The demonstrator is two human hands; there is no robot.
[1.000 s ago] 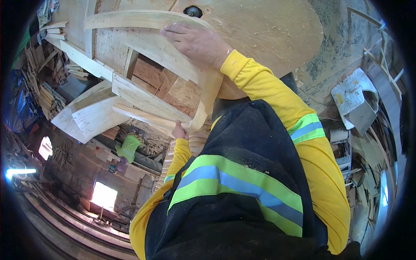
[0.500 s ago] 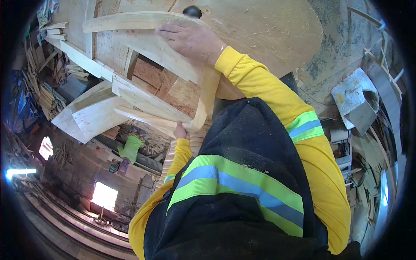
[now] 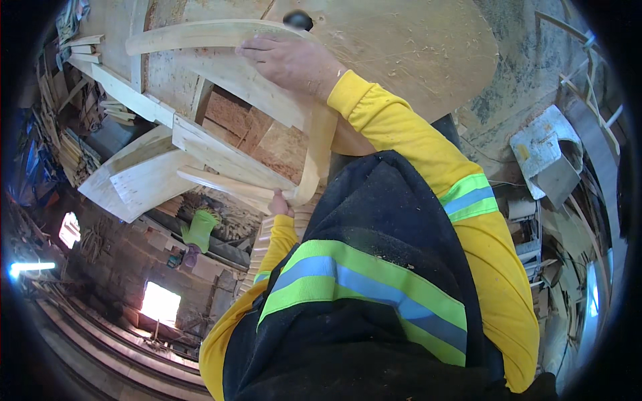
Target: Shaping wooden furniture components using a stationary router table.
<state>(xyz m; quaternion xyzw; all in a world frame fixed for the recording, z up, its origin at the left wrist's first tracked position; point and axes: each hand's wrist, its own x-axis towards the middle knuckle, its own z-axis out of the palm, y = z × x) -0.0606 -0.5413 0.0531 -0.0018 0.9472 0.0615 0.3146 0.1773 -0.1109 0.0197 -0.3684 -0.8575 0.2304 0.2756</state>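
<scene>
A pale wooden frame made of curved bars lies over the near edge of the worktable. Its long bar arches to the left past a dark round spindle, and another bar comes down toward my body. My right hand rests flat on the arched bar just below the spindle, fingers stretched to the left and the thumb hidden. Close to my body, my left hand is closed around the frame's lower corner, where a tapering bar runs off to the left.
Shavings lie on the round-edged wooden tabletop. Curved board pieces lean left of the frame, by an opening full of sawdust. A green bag is below them. At right stands a dusty whitish housing.
My right hand and the frame have shifted very slightly left. My left hand keeps its hold on the corner.
</scene>
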